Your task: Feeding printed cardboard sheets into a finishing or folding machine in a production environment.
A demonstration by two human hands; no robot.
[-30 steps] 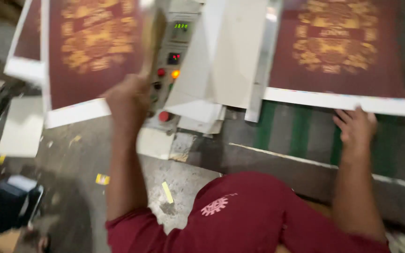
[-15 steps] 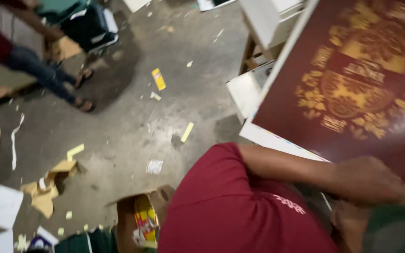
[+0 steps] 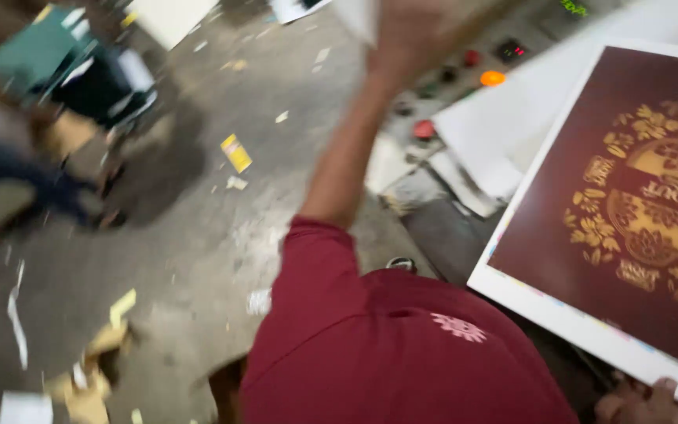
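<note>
A large printed sheet fills the right side of the frame, running from the upper right down to the lower right corner. Its face is a deep maroon field bearing a gold ornamental medallion of flowers, leaves and scrollwork, with a white unprinted margin along its left and lower edges; a thin strip of small colour patches runs along the lower margin. The sheet lies tilted, its lower edge slanting down toward the right.

The right hand sits at the bottom right, fingers curled under the white lower edge of the sheet, grasping it there; only the knuckles and fingertips show.

The left hand is raised at the top centre, badly blurred, its arm stretching up from a maroon sleeve. It is against a pale sheet corner, but whether the grip is clenched on it I cannot tell.

Just right of that hand is a machine control panel with red and orange buttons and small lit displays. More white sheets lie between the panel and the maroon sheet.

The grey concrete floor on the left is strewn with paper scraps, including a yellow one. A blurred person is at the upper left.
</note>
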